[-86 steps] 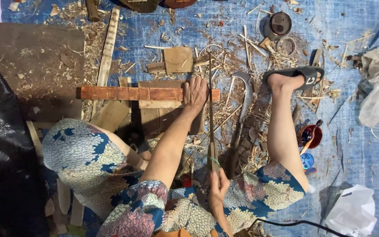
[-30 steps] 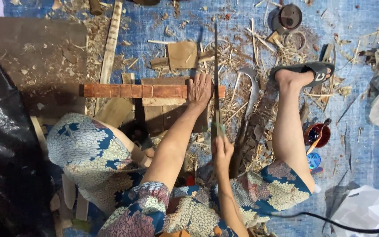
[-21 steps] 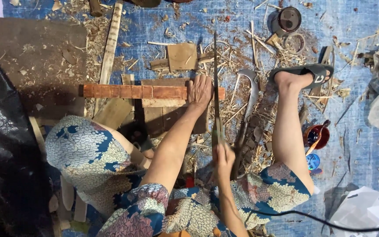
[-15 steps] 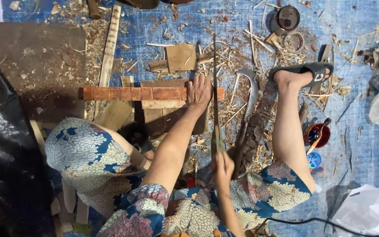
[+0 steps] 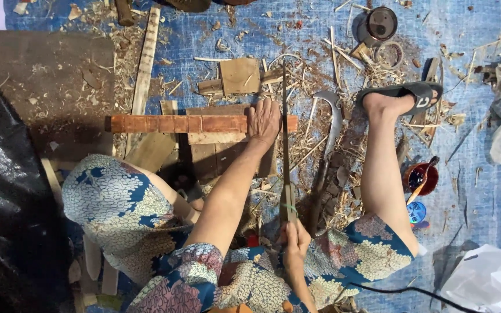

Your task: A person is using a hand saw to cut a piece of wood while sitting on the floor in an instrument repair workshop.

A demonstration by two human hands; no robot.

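Since the frame half a second earlier: the right hand has drawn back toward the body, taking the saw with it; the left hand has stayed put.
Saw: long thin blade running straight away from the right hand, crossing the right end of the reddish wooden bar just beside the left hand.
Bar: lies crosswise under the left hand, resting on a flat board.
Left hand: palm down, fingers spread and flat, pressing on the bar; arm stretched forward, nearly straight.
Right hand: fist closed round the saw handle, close to the lap, wrist bent inward.
Sickle: curved blade on the shavings, right of the saw, clear of both hands.
Red cup: well right of the right hand, past the bare leg.
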